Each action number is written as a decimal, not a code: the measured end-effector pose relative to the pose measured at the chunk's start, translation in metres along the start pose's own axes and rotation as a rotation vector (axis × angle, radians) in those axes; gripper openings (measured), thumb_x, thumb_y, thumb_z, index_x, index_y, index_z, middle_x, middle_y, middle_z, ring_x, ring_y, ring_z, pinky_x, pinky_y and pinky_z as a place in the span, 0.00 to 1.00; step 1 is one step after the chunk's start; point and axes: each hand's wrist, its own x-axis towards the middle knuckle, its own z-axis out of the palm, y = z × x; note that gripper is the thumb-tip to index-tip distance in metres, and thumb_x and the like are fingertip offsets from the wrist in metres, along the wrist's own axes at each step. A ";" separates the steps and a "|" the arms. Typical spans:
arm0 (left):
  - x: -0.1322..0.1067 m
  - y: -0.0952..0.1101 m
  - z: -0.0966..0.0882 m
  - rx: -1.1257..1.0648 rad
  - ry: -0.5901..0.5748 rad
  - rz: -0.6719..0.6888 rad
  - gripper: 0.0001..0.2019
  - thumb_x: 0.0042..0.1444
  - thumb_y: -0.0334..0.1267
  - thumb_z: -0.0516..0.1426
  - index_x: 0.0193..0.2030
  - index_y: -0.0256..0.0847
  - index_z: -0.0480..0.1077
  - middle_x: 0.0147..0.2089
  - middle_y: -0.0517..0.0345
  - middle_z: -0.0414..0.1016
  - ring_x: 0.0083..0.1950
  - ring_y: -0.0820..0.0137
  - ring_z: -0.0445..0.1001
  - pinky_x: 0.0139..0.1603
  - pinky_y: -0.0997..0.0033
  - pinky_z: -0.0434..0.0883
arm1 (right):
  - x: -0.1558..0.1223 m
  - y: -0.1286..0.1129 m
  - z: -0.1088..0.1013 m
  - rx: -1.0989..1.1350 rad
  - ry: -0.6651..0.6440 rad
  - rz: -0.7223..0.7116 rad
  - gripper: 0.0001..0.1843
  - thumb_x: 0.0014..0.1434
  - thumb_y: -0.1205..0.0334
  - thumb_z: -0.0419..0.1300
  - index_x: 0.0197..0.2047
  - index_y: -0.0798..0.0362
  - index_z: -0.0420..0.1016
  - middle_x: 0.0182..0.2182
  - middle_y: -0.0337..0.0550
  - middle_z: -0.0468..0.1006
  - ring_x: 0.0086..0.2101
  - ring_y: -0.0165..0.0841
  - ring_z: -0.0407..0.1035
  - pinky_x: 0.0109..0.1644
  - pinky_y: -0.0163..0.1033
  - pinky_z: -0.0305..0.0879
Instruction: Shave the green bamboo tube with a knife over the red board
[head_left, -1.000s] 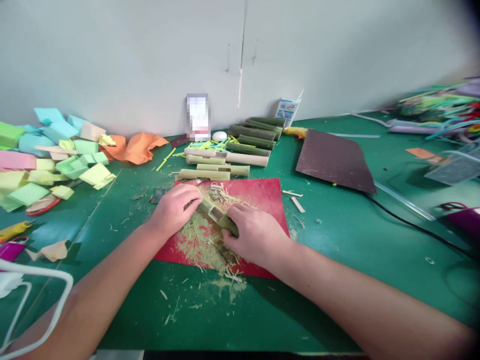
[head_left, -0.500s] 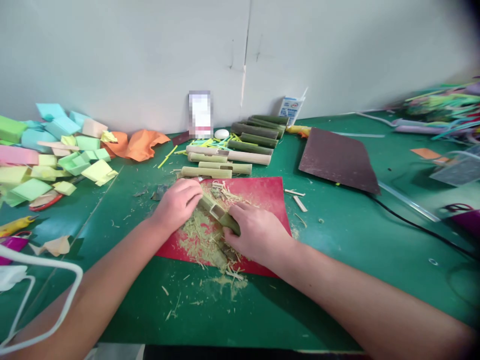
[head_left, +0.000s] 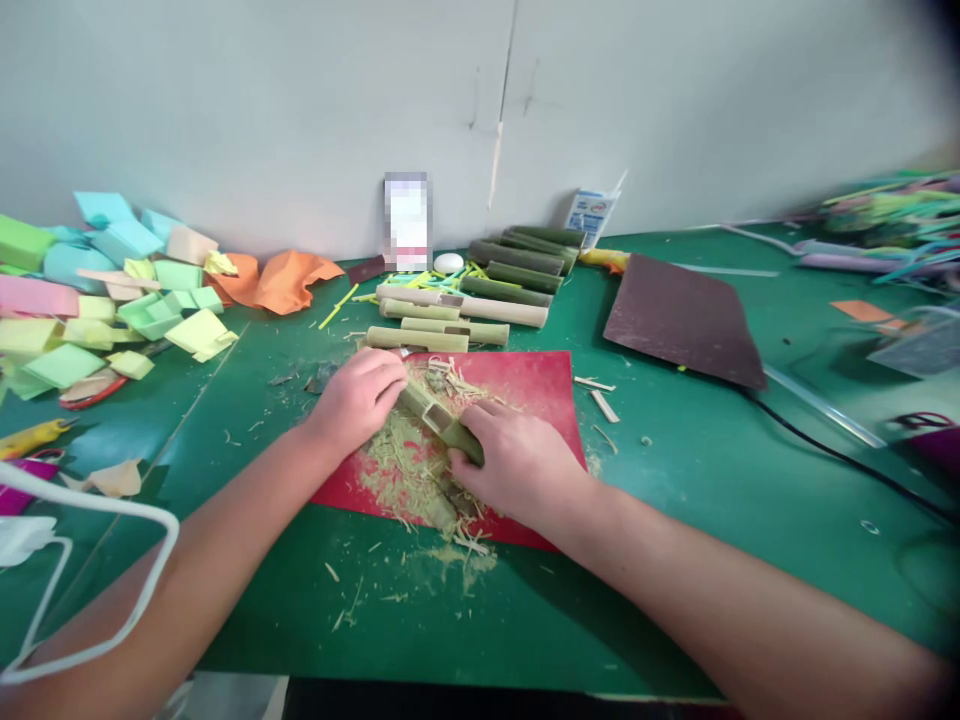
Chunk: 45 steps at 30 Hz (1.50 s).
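Observation:
A green bamboo tube with a rectangular notch cut in its side lies at a slant between my hands, above a red sheet. My right hand is wrapped round its near end. At its far end my left hand is closed, fingers curled and pressed against the tube; whether they hold anything else is hidden. Pale bamboo shavings and dust cover the middle of the sheet. A small shiny piece shows just beyond my left hand, too little of it to name.
Several cut bamboo tubes lie in rows behind the sheet, near a phone and a drink carton. Folded paper pieces heap at left. A dark board lies right; a white cable loops at front left.
The whole view has shifted slightly. The tube's notch appears turned a little between my hands, and both hands keep nearly the same place and grip.

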 end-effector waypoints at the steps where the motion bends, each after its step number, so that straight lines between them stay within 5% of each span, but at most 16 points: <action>1: 0.000 0.000 0.000 -0.008 -0.017 0.002 0.06 0.59 0.30 0.53 0.37 0.37 0.71 0.40 0.52 0.73 0.43 0.67 0.70 0.49 0.63 0.68 | 0.000 0.000 0.000 0.002 -0.004 -0.002 0.06 0.52 0.58 0.55 0.31 0.53 0.66 0.31 0.41 0.71 0.29 0.31 0.64 0.28 0.37 0.49; 45: -0.001 0.013 0.003 -0.054 -0.043 0.018 0.06 0.60 0.31 0.51 0.38 0.37 0.70 0.40 0.52 0.73 0.43 0.67 0.69 0.49 0.61 0.68 | 0.000 -0.002 -0.002 0.015 -0.012 -0.002 0.05 0.52 0.59 0.55 0.30 0.52 0.65 0.29 0.40 0.70 0.27 0.30 0.63 0.28 0.36 0.51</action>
